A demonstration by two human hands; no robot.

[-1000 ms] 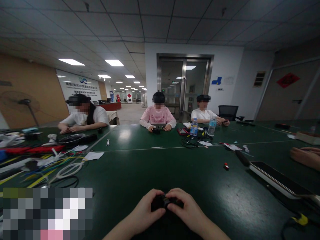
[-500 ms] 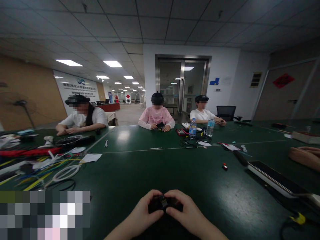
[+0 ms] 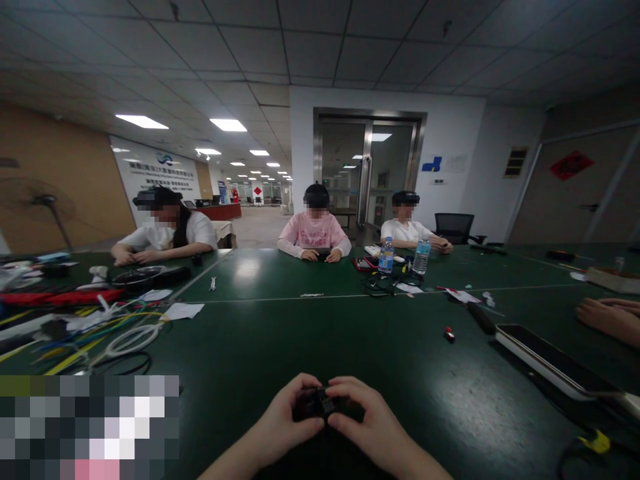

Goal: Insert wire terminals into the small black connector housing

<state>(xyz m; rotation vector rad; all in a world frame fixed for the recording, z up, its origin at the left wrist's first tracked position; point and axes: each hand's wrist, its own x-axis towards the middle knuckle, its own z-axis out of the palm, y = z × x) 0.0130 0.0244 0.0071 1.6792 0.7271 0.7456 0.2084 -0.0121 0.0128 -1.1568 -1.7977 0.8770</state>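
A small black object point(image 3: 325, 402) is held between my two hands, low in the middle of the head view, above the dark green table point(image 3: 240, 353). My left hand point(image 3: 291, 415) grips its left side with thumb and fingers curved round it. From the right, my right hand point(image 3: 363, 415) holds the same object, thumb below and fingers above. The fingertips of both hands nearly meet. Shadow inside the hands hides the object's finer shape.
Cables point(image 3: 133, 340), papers point(image 3: 184, 311) and a red item lie at the left. A tiny red-and-black piece point(image 3: 449, 335), a flat white-edged device point(image 3: 543, 360) and bottles point(image 3: 421, 257) are at the right. Several people sit around; another person's hands point(image 3: 607, 319) rest at the right edge.
Both hands have moved slightly, and the black object between them has shifted a little to the left and up. The person across has lowered or turned a dark item in their hands.
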